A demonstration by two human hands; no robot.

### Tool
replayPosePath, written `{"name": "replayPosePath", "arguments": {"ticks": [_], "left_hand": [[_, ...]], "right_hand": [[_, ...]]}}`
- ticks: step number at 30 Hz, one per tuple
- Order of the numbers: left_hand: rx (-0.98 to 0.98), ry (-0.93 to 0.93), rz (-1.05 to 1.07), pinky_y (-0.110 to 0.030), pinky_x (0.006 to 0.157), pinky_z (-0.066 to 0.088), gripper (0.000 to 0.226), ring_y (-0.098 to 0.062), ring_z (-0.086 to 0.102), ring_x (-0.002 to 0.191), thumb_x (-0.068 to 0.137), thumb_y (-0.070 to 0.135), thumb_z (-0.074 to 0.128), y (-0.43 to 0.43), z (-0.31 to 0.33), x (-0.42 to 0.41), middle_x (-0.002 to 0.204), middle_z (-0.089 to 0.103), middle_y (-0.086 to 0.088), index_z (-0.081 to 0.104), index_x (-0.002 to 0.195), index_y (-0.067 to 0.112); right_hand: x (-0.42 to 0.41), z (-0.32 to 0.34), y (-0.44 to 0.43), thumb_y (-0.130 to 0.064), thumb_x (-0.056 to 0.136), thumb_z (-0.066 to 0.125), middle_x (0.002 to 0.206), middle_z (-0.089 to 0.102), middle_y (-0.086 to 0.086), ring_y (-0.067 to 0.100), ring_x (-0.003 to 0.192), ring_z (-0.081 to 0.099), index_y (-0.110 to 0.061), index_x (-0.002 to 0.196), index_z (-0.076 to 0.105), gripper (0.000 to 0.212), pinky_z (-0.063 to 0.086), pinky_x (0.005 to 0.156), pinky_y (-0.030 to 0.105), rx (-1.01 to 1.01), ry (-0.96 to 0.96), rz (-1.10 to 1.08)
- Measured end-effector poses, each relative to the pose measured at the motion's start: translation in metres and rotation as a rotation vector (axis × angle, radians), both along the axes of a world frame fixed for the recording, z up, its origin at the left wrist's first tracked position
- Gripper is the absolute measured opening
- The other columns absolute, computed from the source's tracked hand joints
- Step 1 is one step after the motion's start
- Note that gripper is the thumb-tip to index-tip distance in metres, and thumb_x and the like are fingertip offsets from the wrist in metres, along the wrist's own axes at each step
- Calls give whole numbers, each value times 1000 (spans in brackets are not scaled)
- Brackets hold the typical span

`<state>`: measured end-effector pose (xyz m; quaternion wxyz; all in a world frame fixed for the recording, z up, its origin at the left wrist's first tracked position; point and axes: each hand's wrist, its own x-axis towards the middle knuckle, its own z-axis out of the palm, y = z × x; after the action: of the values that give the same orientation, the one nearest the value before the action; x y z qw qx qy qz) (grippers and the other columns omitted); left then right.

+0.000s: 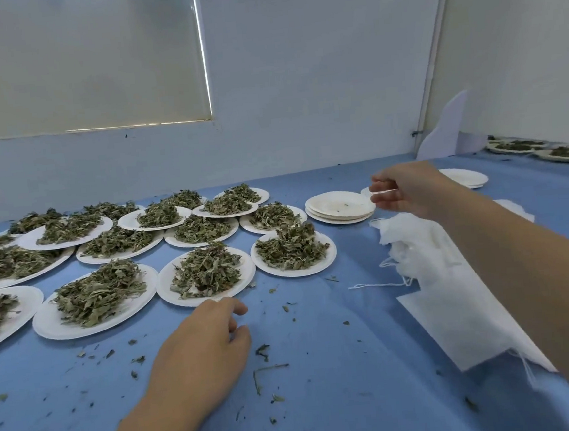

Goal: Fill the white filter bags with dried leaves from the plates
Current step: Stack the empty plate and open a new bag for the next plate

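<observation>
Several white paper plates heaped with dried green leaves cover the left half of the blue table. My left hand hovers just in front of the nearest middle plate, fingers loosely curled and holding nothing. My right hand is stretched far out beside a stack of empty plates and pinches a thin white plate rim seen edge-on. Under my right forearm lies a crumpled pile of white filter bags with strings. A flat white bag lies nearer to me.
Loose leaf bits and stems are scattered over the near table. More empty plates sit behind my right hand, and further leaf plates line the far right. A white cut-out sheet leans in the wall corner.
</observation>
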<state>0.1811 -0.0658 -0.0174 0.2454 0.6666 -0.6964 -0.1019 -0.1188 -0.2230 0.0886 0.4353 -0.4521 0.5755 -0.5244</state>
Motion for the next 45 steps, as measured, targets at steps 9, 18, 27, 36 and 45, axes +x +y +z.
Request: {"name": "replayPosePath", "arguments": {"ticks": [9, 18, 27, 36, 45], "left_hand": [[-3, -83, -157, -25, 87, 46, 22, -1, 49, 96, 96, 39, 48, 18, 4, -15, 110, 39, 21, 49, 119, 42], [15, -16, -169, -25, 89, 46, 18, 0, 50, 96, 96, 35, 52, 25, 5, -13, 111, 44, 18, 53, 113, 40], [24, -12, -171, -27, 89, 45, 19, -5, 50, 99, 96, 34, 51, 32, 5, -13, 112, 44, 16, 55, 114, 38], [-247, 581, 72, -27, 69, 49, 13, -5, 61, 86, 94, 36, 53, 67, 36, 21, 94, 65, 10, 65, 90, 41], [-206, 844, 269, -37, 83, 53, 22, -11, 68, 87, 93, 44, 49, 154, 50, 112, 101, 70, 4, 65, 102, 33]], "right_hand": [[-19, 4, 102, -33, 89, 59, 54, 62, -4, 7, 42, 51, -13, 78, 61, 23, 40, 47, 21, 44, 1037, 246], [15, -51, 169, -38, 86, 55, 77, 38, -5, 19, 72, 43, -17, 110, 41, 35, 26, 50, 28, 20, 1691, 274], [41, -24, 182, -17, 89, 44, 94, 56, 0, 19, 76, 50, -15, 101, 51, 15, 35, 54, 27, -49, 1621, 300], [112, 38, 223, -13, 86, 55, 74, 60, -11, 2, 61, 49, -25, 81, 68, 18, 38, 53, 13, -391, 667, 716], [214, 13, 206, -10, 90, 60, 75, 65, -2, 18, 68, 56, -22, 76, 71, 21, 45, 62, 31, -319, 189, 887]]}}
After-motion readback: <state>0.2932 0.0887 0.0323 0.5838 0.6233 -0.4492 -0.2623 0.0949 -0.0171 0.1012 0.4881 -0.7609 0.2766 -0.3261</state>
